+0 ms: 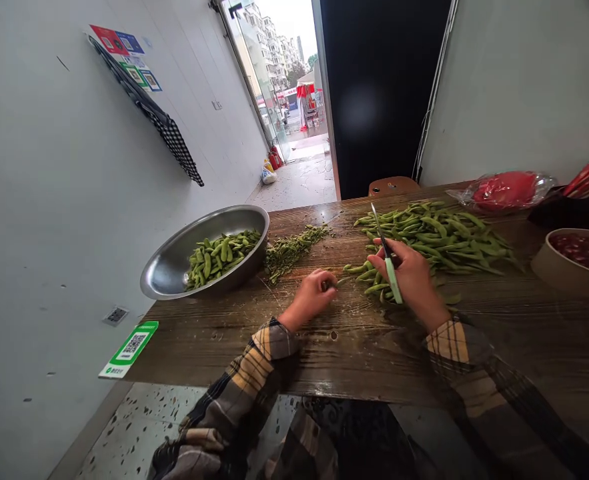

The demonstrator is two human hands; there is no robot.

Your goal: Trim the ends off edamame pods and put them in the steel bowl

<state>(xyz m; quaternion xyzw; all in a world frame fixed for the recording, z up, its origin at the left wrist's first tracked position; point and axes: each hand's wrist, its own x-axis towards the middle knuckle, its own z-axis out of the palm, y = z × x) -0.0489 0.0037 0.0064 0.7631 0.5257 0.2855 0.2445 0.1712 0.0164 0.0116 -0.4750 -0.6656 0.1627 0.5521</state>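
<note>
My left hand [313, 297] is curled just above the wooden table, thumb and fingers pinched on a green edamame pod [343, 282] whose end shows at the fingertips. In my right hand [410, 272] are scissors with a pale green handle [393, 280], their narrow blade [375, 217] pointing up and away from me. Under and behind that hand spreads a heap of whole edamame pods [439, 233]. Left of centre lies a small pile of cut-off pod tips [294, 252]. Beside it a wide steel bowl [161, 277], tilted in view, holds more pods [221, 259].
The table [224, 340] has a green QR-code card [133, 348] at its left corner. A red item in clear plastic [507, 190] and a tub of dark red contents [581, 263] stand at the right. A stool [393, 185] is behind the table, before an open doorway.
</note>
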